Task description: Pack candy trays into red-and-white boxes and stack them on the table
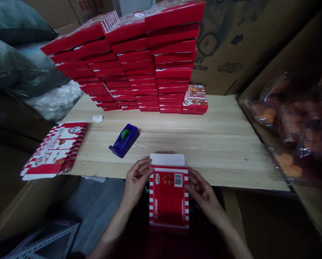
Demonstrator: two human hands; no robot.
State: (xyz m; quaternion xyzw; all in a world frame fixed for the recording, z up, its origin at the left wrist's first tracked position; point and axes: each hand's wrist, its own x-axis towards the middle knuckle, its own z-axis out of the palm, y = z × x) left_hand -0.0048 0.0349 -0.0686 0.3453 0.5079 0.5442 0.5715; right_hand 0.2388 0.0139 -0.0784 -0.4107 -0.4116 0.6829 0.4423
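A red and white striped cardboard box (168,201) is held upright at the table's front edge, its printed back with a barcode facing me. Its white top flap (168,159) sticks up at the far end. My left hand (137,180) grips the box's left edge, thumb on the front face near the top. On the opposite edge my right hand (202,190) is closed the same way, a little lower. Fingers behind the box are partly hidden. Beyond it on the table lies a blue tape dispenser (125,142) with a green core.
Tall stacks of red boxes (139,68) stand at the table's back. A pile of flat printed cartons (57,149) overhangs the left edge. A crumpled white scrap (98,118) lies near them. Clear bags with orange items (285,118) fill a carton on the right.
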